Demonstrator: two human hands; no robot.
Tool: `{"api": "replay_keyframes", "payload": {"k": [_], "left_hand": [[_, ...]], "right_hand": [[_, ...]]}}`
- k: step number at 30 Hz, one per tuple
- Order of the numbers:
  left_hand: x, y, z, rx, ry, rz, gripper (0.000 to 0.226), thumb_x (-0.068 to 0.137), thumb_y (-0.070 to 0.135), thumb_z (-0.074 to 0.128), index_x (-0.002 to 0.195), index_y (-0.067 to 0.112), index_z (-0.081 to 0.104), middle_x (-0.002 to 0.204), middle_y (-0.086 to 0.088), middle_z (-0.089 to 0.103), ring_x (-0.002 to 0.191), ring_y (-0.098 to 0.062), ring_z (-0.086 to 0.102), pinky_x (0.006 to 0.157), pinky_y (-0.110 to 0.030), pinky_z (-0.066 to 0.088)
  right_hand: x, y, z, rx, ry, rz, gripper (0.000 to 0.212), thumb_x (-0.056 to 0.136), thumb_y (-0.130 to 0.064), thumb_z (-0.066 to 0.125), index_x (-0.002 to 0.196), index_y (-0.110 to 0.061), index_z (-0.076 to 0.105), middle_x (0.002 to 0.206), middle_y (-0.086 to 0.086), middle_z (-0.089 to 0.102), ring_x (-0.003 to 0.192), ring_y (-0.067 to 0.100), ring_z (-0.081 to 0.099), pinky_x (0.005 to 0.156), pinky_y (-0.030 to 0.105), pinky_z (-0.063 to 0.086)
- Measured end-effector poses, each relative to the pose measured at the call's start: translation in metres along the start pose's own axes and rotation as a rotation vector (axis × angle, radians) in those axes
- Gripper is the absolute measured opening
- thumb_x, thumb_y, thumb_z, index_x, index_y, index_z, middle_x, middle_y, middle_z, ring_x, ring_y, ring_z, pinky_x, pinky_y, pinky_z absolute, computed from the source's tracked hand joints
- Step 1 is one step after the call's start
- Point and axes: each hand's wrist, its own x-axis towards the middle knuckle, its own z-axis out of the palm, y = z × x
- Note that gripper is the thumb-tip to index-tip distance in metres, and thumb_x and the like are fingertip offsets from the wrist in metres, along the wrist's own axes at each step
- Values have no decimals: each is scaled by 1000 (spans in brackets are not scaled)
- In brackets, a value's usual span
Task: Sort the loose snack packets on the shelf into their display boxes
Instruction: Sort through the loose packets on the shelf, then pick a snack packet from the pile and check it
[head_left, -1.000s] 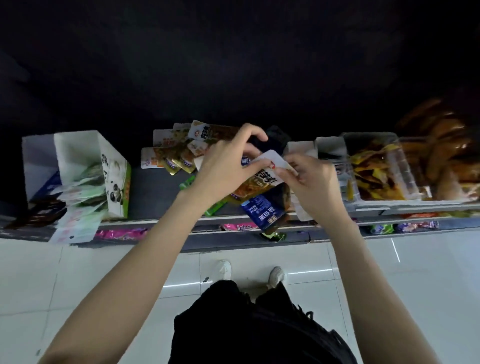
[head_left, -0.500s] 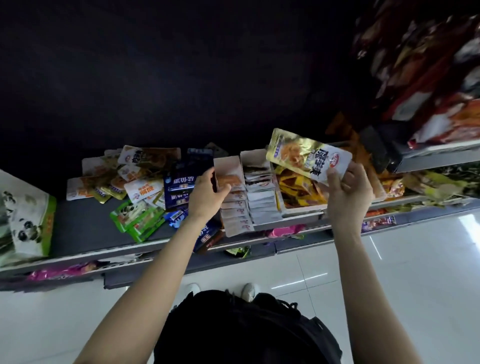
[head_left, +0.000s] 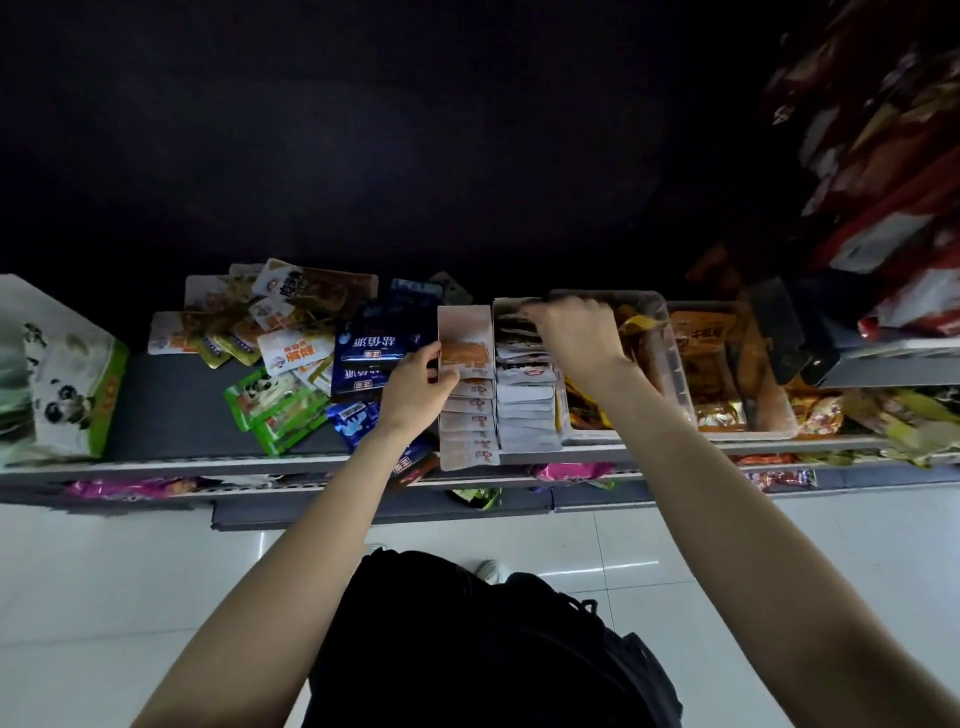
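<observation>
Left hand (head_left: 415, 389) pinches an orange-faced packet (head_left: 464, 357) at the left display box (head_left: 466, 389), hard against the shelf (head_left: 171, 415) front edge. Right hand (head_left: 574, 335), fingers curled down, grip hidden, dips into the neighbouring box (head_left: 524, 410). Loose packets (head_left: 311, 353) at ten o'clock; bare shelf nearer the lip.

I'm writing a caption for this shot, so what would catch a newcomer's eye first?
Two bare arms reach up the middle of the picture: the left hand pinches an orange packet in the white display box, while the right hand reaches into the rows of packets beside it. To their left, a jumble of loose packets lies on the dark shelf.
</observation>
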Motion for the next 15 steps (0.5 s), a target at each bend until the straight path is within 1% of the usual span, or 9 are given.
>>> {"api": "replay_keyframes", "payload": {"k": [3,5,6,7,8,10,11,13,15], "left_hand": [[-5,3,-2,107,0,43,59,92,36,55,144,17,34,140,-3,47,124,-18,48,99,-30,38],[-12,5,-6,166,-24,82,62,92,39,54,146,19,31,142,-3,45,128,-19,44,100,-30,36],[-17,6,-9,181,-34,99,62,92,41,54,146,21,30,144,-2,43,129,-19,43,101,-30,36],[-24,5,-12,192,-26,118,61,93,42,53,146,22,30,145,-1,42,131,-19,41,102,-31,35],[-31,1,-15,201,10,137,58,93,41,52,144,23,33,145,-1,42,131,-19,40,104,-34,35],[-52,-11,-22,195,160,165,45,94,31,53,137,21,46,137,-2,51,126,-21,45,103,-38,39],[-63,-22,-24,173,240,159,38,92,24,55,130,19,52,130,-3,56,120,-22,50,100,-39,41],[-85,-47,-25,140,304,95,39,83,9,61,121,17,57,119,-4,61,108,-25,56,92,-40,45],[-100,-69,-20,273,212,53,56,71,8,68,124,19,53,122,-4,58,110,-27,53,93,-41,43]], "right_hand": [[5,-3,10,-63,-79,-60,38,93,-10,42,123,-25,61,103,6,69,101,27,60,94,38,39],[4,0,18,-51,-100,-47,35,94,-17,40,122,-21,61,117,6,65,113,28,54,100,42,34],[0,0,19,1,-108,-27,36,95,-20,39,125,-19,58,125,6,60,118,30,50,102,43,32],[-6,-2,19,85,-63,-4,38,95,-20,39,129,-16,55,131,7,56,120,31,48,103,44,32],[-15,-5,17,198,34,14,39,94,-18,40,130,-13,54,131,9,55,120,32,48,103,45,32],[-39,-19,10,408,282,8,40,89,-15,38,123,-8,59,119,11,62,111,31,53,98,43,40],[-52,-27,9,476,366,-11,40,87,-14,37,118,-7,62,112,10,65,107,29,56,94,40,44],[-77,-45,15,559,381,-77,38,86,-12,38,112,-8,66,107,7,67,104,25,58,91,38,47],[-94,-62,28,568,318,-128,37,84,-11,41,110,-10,67,109,5,67,108,25,57,93,40,48]]}}
